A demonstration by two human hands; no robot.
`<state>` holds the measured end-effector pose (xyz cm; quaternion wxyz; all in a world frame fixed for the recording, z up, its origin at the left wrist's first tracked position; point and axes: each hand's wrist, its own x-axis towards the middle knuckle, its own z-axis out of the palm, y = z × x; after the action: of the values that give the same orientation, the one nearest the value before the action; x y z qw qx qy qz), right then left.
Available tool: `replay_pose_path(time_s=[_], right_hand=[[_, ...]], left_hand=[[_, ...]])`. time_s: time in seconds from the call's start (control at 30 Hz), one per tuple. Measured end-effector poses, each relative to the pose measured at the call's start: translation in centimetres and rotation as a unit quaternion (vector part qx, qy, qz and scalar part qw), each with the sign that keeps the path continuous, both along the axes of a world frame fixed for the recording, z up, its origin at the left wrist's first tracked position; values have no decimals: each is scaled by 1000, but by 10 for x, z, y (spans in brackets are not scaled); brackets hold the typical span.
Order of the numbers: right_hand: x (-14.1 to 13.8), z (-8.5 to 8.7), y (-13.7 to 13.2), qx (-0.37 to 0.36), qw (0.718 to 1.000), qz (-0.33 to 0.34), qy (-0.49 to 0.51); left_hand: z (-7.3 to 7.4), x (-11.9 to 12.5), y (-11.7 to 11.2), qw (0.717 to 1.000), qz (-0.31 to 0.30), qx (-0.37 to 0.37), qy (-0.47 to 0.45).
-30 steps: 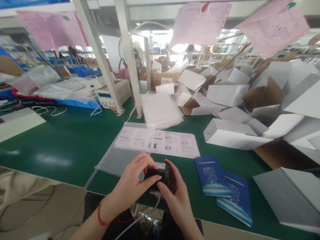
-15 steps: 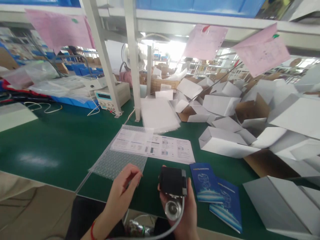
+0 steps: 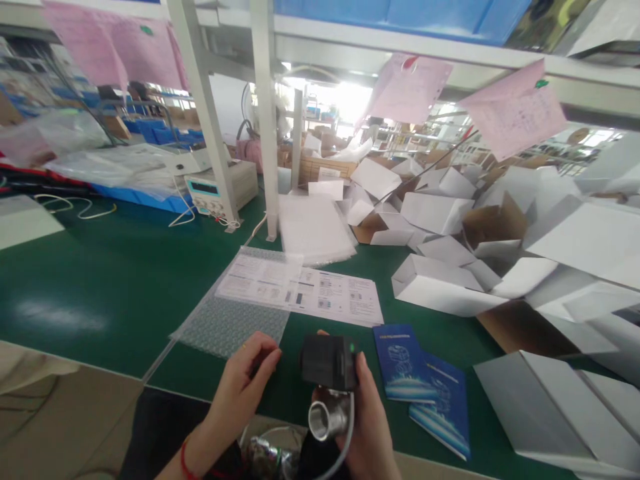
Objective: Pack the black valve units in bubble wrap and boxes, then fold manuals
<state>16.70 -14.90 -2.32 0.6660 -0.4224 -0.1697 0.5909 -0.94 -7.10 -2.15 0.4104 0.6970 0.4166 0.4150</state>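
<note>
My right hand (image 3: 367,417) is wrapped round a motorized valve, with a black actuator box (image 3: 327,363) on top and a metal threaded pipe body (image 3: 327,417) below. A grey cable (image 3: 350,427) runs down from the box. The round pipe opening faces toward me and to the left. My left hand (image 3: 245,380) hovers by the bench's front edge, left of the valve, its fingers loosely curled in and nothing visible in them. Just beyond it lies a bubble-wrap bag (image 3: 230,330), partly over printed instruction sheets (image 3: 345,297). Two blue booklets (image 3: 403,363) lie overlapping to the right of the valve.
White cardboard boxes (image 3: 445,287) pile up along the right side of the green bench (image 3: 115,280). A stack of white plastic bags (image 3: 315,230) lies behind the sheets. A bench power supply (image 3: 207,193) stands near the shelf posts (image 3: 265,133). Pink papers (image 3: 405,87) hang from the shelf.
My right hand has turned the valve, so the actuator's side and the pipe opening now face left, and it sits slightly further left. My left hand has hardly moved.
</note>
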Motion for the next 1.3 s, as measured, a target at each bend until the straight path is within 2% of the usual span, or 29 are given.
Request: replay_pose_path(time_s=[0.07,0.13,0.2,0.3,0.37,0.43,0.5,0.57,0.63,0.7,0.77,0.83,0.87,0.93,1.0,1.07,1.17,1.23,1.3], right_hand=[[4,5,0,10,996,4,-89],[8,11,2,28,978,31,-203],[10,18,6,42,939,53,-336],[6,28,11,94,862,69,-494],[2,35,14,135,821,95,-547],[-1,40,15,147,805,126,-560],[-1,42,15,128,816,156,-542],[2,40,12,97,840,163,-509],[7,34,7,70,862,142,-482],[11,26,-2,52,874,126,-466],[13,21,-14,29,872,169,-458],[14,23,-23,5,868,221,-444],[15,28,-26,5,870,225,-439],[20,43,-25,32,881,170,-440],[27,57,-15,72,879,99,-461],[31,63,1,84,874,83,-471],[23,50,14,80,880,126,-451],[9,35,10,86,880,156,-441],[-2,24,-3,96,872,195,-439]], left_hand=[[1,-3,-2,999,-21,-28,-39],[4,-6,-5,993,-68,-61,-80],[12,-7,-7,981,-127,-102,-103],[26,-4,-8,965,-187,-162,-84],[34,0,-8,962,-190,-189,-51],[37,5,-9,966,-162,-201,-30],[34,7,-11,972,-114,-206,-24],[28,6,-13,973,-53,-223,-40],[24,4,-14,957,4,-278,-82],[26,1,-15,926,43,-347,-140],[32,-1,-15,902,45,-387,-187],[39,-3,-15,895,28,-393,-208],[41,-4,-16,896,19,-391,-208],[43,-5,-18,900,-3,-390,-194],[42,-7,-23,905,-35,-383,-178],[40,-8,-29,905,-65,-380,-181],[41,-10,-35,891,-66,-398,-209],[44,-11,-34,884,-30,-408,-226],[49,-13,-30,895,29,-384,-225]])
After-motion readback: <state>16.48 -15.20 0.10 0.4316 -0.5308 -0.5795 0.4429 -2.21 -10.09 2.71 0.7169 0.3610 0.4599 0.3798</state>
